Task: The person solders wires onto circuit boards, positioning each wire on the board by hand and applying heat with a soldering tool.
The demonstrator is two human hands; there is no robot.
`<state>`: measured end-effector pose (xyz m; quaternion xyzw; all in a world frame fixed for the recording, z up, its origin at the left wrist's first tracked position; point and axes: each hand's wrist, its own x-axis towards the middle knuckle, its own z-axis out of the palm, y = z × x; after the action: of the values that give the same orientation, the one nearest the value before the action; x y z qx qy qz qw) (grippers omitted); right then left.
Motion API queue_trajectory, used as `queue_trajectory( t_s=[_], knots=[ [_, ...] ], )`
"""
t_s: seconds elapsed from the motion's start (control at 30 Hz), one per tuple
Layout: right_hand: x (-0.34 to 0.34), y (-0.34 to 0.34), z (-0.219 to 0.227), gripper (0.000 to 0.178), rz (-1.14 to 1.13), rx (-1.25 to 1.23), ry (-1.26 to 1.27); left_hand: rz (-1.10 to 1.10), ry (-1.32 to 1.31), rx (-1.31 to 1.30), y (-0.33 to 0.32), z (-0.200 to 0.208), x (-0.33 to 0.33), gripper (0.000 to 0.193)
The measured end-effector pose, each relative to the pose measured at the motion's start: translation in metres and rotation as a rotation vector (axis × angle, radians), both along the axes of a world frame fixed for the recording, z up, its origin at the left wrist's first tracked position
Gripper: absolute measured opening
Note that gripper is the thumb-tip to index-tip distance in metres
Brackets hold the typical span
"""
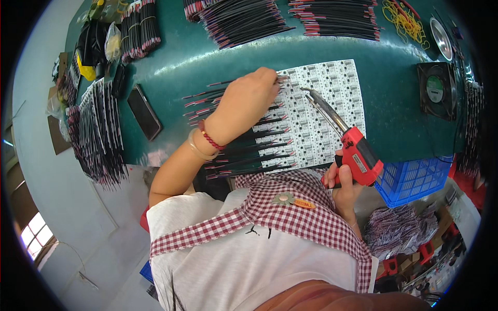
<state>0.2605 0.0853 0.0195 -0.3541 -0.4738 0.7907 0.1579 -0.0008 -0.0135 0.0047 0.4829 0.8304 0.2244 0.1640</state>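
A white panel of printed circuit boards (324, 109) lies on the green table, with black cables (272, 141) ending in red and white wires set along its left side. My left hand (249, 98) reaches over the panel's upper left corner, its fingers closed on a black cable (220, 83); the fingertips are partly hidden. In my right hand (345, 184) is a red and black soldering gun (358, 155), gripped by its handle. Its metal barrel points up and left, and the tip hangs over the panel's upper part, to the right of my left fingers.
Bundles of black cables (244, 20) lie along the far edge. A phone (144, 112) and finished-looking boards with cables (98, 129) are at left. A black fan (437, 90) and metal bowl (441, 39) stand at right, above a blue crate (415, 181).
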Motion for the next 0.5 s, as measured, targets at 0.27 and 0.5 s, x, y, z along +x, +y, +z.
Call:
queue_trajectory(
  t_s=[0.27,0.5],
  knots=[
    [0.012,0.003,-0.007,0.034,-0.030,-0.007,0.034,0.442,0.013,0.252,-0.025,0.053,0.028,0.008],
    [0.013,0.005,-0.013,0.034,0.079,-0.031,-0.026,0.430,-0.070,0.133,-0.006,-0.004,0.048,0.010]
  ],
)
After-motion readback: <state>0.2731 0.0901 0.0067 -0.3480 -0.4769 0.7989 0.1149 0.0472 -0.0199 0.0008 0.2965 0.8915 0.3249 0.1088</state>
